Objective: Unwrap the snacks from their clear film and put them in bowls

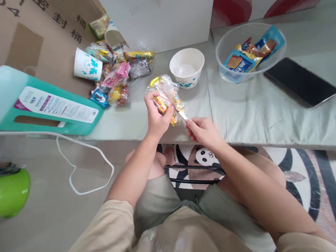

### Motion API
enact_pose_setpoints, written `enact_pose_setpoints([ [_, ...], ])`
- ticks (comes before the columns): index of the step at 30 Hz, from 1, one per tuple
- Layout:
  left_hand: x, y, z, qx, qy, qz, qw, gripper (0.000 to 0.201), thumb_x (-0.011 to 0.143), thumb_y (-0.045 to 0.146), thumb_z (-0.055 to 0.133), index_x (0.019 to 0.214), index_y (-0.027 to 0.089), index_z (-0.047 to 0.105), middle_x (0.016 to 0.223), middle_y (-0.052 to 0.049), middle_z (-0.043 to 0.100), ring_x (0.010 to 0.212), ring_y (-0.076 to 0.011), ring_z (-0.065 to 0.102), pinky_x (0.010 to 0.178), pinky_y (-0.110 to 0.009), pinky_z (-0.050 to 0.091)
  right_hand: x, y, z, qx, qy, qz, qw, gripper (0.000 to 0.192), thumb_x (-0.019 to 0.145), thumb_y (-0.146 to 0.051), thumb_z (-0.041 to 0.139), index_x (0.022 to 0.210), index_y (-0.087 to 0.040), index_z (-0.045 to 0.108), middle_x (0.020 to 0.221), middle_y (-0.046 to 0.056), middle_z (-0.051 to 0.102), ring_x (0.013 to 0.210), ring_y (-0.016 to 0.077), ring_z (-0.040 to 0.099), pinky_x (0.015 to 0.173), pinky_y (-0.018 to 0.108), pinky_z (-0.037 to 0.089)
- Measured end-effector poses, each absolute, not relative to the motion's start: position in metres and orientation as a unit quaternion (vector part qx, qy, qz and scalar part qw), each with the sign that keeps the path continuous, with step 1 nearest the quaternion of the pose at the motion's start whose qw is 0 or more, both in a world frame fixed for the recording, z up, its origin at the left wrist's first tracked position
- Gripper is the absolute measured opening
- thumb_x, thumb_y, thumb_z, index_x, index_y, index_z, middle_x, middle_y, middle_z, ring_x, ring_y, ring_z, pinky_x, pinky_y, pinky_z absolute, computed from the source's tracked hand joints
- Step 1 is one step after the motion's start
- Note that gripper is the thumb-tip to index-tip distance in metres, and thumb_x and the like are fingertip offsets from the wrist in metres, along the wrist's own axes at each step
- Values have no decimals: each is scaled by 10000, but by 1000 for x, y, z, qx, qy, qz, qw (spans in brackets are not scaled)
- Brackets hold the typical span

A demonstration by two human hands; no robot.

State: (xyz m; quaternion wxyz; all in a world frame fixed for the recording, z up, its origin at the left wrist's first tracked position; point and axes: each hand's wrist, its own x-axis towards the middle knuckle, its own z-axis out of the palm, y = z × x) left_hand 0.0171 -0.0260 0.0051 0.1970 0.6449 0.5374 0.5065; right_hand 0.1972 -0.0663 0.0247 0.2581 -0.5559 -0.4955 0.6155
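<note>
Beige shirt cloth (174, 237) fills the near edge, with grey-green shorts (157, 196) just beyond. Past the knees, the left hand (157, 119) has its grip closed around a yellow-wrapped packet (160, 104) over the front part of the bench (228, 126); the right hand's (203, 131) grip pinches a slim tool (182, 114), its far end at the packet. Whether that tool is a knife, I cannot tell. Crumpled clear wrappers (167, 85) lie just behind the packet, close against a white paper bowl (199, 72) with teal leaves.

To the left, a heap of sweets and wrappers (116, 74) crowds the bench, with 2 leaf-printed paper cups among it: 1 tipped cup (87, 64) at the near side, 1 farther back. A jug of teal liquid (57, 103) and a printed cardboard box (27, 39) hem in that side.

On the right, a clear plastic bowl (221, 55) holds blue and brown-yellow snack packets (241, 64). A black touchscreen device (302, 81) lies just beside it.

Pale, wrinkled cloth covers the bench, backed by a white box (152, 17). Below are a panda-patterned mat (207, 156), a looped white cable (93, 145) and a green bin (12, 195).
</note>
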Motion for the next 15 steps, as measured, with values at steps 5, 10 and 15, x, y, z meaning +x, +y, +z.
enact_pose_setpoints([
  [5, 9, -27, 18, 567, 565, 567, 193, 563, 806, 308, 732, 1193, 298, 323, 1241, -56, 486, 1174, -203, 591, 1039, -347, 493, 206, -73, 28, -550, -525, 614, 213, 375, 954, -499, 500, 769, -186, 591, 647, 7, 628, 480, 94, 517, 477, 244, 401],
  [10, 1, -24, 25, 453, 593, 601, 285, 551, 851, 353, 672, 1229, 362, 271, 1281, -42, 522, 1098, -175, 633, 917, -327, 540, 229, -70, 34, -574, -580, 536, 217, 388, 952, -508, 469, 784, -189, 613, 674, 33, 626, 558, 140, 539, 551, 288, 399],
  [15, 16, -28, 12, 408, 565, 566, 440, 550, 854, 360, 664, 1242, 384, 275, 1351, -37, 563, 1100, -186, 668, 877, -353, 565, 253, -55, 30, -669, -640, 290, 243, 244, 853, -246, 539, 1026, -189, 702, 922, 98, 664, 810, 231, 613, 740, 355, 453],
])
